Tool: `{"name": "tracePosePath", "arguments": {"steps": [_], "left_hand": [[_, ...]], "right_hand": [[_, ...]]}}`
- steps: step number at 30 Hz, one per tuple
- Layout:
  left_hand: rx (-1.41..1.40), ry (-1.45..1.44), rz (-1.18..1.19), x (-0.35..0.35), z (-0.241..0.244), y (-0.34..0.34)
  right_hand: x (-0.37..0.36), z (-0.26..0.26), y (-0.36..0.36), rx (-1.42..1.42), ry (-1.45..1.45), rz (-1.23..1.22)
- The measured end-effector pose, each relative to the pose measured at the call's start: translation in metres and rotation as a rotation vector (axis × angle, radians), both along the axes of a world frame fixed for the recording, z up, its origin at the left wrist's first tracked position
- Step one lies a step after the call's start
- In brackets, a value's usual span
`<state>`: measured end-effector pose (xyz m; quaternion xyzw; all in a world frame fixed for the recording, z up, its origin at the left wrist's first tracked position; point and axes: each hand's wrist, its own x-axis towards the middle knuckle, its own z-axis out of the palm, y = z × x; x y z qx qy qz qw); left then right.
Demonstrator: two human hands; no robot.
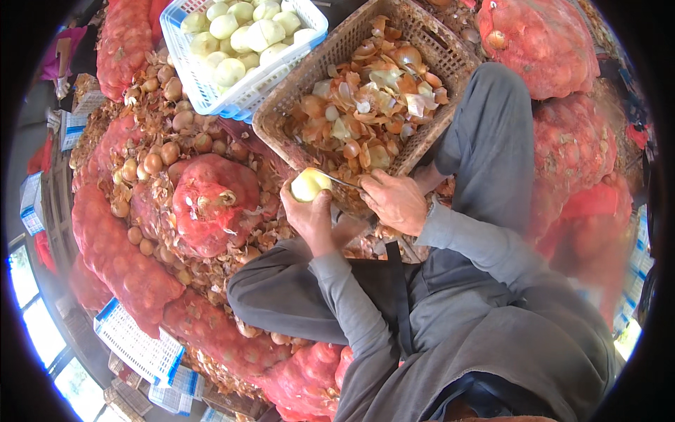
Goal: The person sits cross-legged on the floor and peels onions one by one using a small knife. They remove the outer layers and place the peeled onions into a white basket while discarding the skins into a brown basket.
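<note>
My left hand [311,213] holds a pale, mostly peeled onion [310,185] near the close corner of a brown plastic crate [285,113]. A knife [340,181] is gripped in my right hand [393,200], its thin blade reaching to the top of that onion. Papery skins and several onions [369,100] fill much of the brown crate. Beyond it to the left, a white and blue basket [198,89] holds many peeled onions [248,37]. The knife's handle is mostly hidden by my fingers.
Red mesh sacks of onions [213,205] lie at the left, more sacks [572,142] at the right. Loose unpeeled onions [169,153] and skins cover the ground on the left. An upturned white basket [140,340] stands at lower left. My bent legs flank the brown crate's near end.
</note>
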<state>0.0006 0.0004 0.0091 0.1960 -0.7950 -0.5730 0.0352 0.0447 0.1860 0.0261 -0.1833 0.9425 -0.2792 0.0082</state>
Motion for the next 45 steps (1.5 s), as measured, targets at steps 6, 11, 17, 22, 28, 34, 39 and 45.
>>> {"name": "tracePosePath", "arguments": {"steps": [6,11,17,22,28,34,39,45], "left_hand": [[-0.153,0.04,-0.058,0.002,-0.003,-0.004],[-0.137,-0.056,-0.03,-0.003,0.016,-0.001],[-0.316,-0.103,-0.034,0.0,0.014,-0.008],[-0.379,-0.112,-0.096,0.001,0.008,-0.012],[-0.479,-0.125,-0.137,-0.003,0.0,-0.01],[-0.272,-0.122,-0.068,-0.002,0.006,-0.01],[-0.257,-0.105,-0.102,0.002,0.007,-0.013],[-0.335,-0.058,-0.117,0.005,0.008,-0.007]], "right_hand": [[-0.01,-0.003,-0.02,-0.033,0.038,0.002],[-0.015,0.006,-0.014,-0.015,0.039,0.048],[-0.014,0.01,-0.005,0.027,0.008,0.137],[-0.016,0.007,-0.005,0.053,-0.015,0.153],[-0.025,-0.031,-0.021,0.068,-0.016,0.053],[-0.033,-0.037,-0.01,0.018,0.055,-0.067],[-0.019,-0.017,-0.024,-0.104,0.054,-0.004],[-0.039,-0.052,-0.045,-0.233,-0.163,-0.107]]}}
